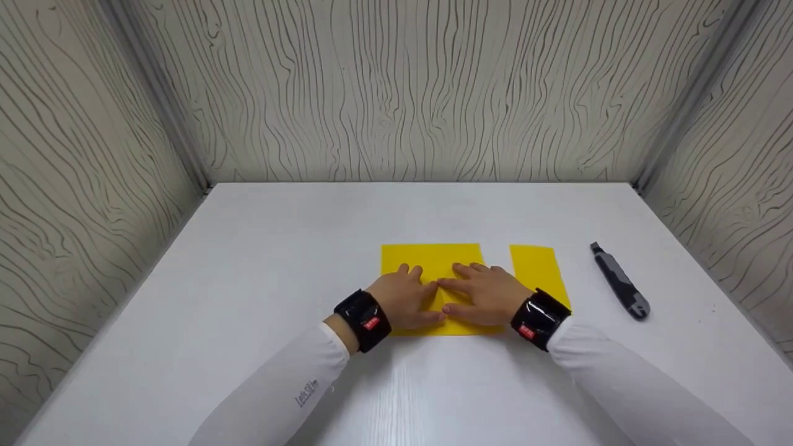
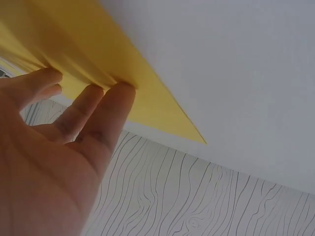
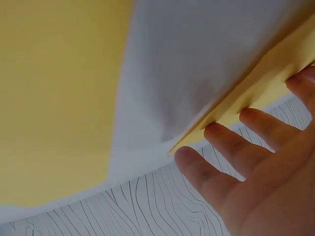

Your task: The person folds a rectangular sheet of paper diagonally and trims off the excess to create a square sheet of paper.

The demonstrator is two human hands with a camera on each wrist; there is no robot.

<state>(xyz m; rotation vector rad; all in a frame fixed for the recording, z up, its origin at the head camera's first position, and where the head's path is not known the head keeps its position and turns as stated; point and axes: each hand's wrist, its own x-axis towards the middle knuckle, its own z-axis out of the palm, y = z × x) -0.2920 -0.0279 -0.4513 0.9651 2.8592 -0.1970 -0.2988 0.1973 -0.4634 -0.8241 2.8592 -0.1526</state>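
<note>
A larger yellow paper sheet [image 1: 427, 255] lies flat on the white table under both hands. My left hand [image 1: 401, 300] rests on its left half with the fingertips touching the surface. On the right half, my right hand [image 1: 489, 297] touches the sheet with spread fingers; the two hands' thumbs and index fingers nearly meet at the middle. In the left wrist view the fingers [image 2: 110, 110] press on the yellow paper near its edge. The right wrist view has the little finger [image 3: 197, 164] at the sheet's right edge.
A narrower yellow paper strip [image 1: 536, 266] lies right of the larger sheet, across a gap and partly behind my right wrist. Farther right is a grey and black utility knife [image 1: 621, 284]. Wood-grain patterned walls [image 1: 396, 93] enclose the white table [image 1: 279, 248].
</note>
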